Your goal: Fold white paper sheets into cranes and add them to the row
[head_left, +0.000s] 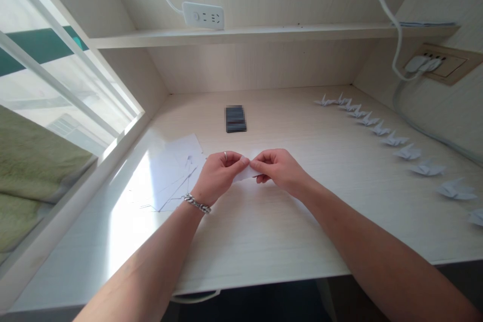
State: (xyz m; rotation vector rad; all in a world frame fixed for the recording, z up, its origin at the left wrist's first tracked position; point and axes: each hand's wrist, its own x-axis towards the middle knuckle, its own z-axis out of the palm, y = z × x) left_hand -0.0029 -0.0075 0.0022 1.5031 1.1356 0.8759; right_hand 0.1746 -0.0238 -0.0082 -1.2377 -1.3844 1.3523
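A small folded piece of white paper is pinched between my two hands, just above the middle of the desk. My left hand, with a ring and a chain bracelet, grips its left side with thumb and finger. On the other side my right hand holds it in a pinch, thumb close to the left thumb. My fingers cover much of the paper, so its exact fold is hidden. White sheets of paper lie flat to the left of my left hand.
Several white paper cranes stand in a curved row along the right of the desk. A dark, pixelated object lies beyond my hands. A power strip sits on the shelf; a white cable hangs at right by a wall socket.
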